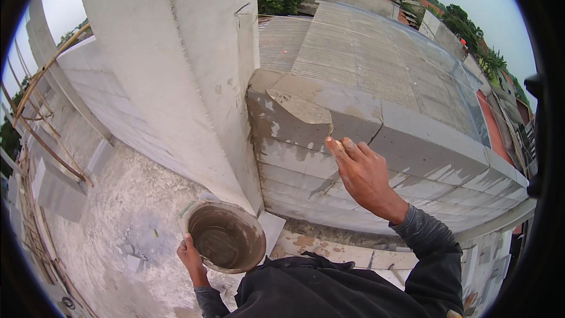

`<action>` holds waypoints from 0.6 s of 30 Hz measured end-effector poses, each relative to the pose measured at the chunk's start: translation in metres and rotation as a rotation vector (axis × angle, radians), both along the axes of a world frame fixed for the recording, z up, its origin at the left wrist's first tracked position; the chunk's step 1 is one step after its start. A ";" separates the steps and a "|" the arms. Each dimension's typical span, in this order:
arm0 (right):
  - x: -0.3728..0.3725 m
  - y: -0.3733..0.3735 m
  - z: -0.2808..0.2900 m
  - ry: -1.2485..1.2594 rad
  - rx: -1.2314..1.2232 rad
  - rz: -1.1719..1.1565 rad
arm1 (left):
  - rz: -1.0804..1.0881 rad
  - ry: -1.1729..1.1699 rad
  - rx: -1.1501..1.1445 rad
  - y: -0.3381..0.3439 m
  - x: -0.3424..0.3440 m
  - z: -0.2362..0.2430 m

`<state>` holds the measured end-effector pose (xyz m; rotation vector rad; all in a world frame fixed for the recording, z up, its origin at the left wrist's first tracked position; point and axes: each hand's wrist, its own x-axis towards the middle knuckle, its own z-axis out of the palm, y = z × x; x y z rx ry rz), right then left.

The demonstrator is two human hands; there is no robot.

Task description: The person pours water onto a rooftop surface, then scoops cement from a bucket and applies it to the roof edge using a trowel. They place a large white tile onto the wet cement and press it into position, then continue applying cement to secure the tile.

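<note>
Block wall (306, 171) beside a concrete column (159, 53): mortaring apparently partway done.
Right of the smooth, pale column, the coursed wall is streaked damp grey; its top block (297, 131) nearest the column looks coated, a dark joint (376, 134) farther off unfilled. By the column's foot, the left hand (192, 259) grips a round bucket (222, 214) of wet mortar (220, 252); right of the column, the right hand (366, 175) is clenched on a mortar-caked trowel (301, 109), its pointed blade over that block.

The head view looks down on the block wall (429, 156), close up.
</note>
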<state>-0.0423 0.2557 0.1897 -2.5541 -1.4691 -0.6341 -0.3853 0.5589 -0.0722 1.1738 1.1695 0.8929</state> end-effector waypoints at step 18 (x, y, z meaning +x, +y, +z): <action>0.006 0.003 0.010 0.098 0.098 -0.014 | 0.003 -0.109 0.028 -0.012 0.004 -0.011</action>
